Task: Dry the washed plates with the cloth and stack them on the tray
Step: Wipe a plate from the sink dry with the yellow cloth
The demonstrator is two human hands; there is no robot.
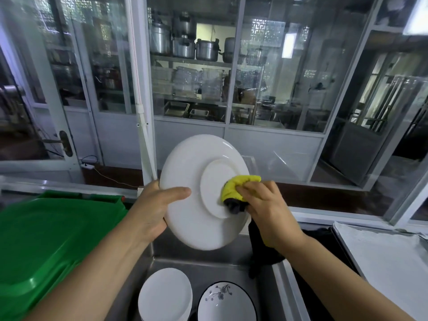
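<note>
I am wiping the underside of the white plate (196,193) at frame centre, left hand (152,205) clamping its rim, right hand (266,209) fingers bunching the yellow cloth (238,186); next, I judge, carrying it to the tray (382,256) lower right.

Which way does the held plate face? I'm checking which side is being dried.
Underside toward the camera: the plate shows its raised foot ring, where the cloth presses.
</note>
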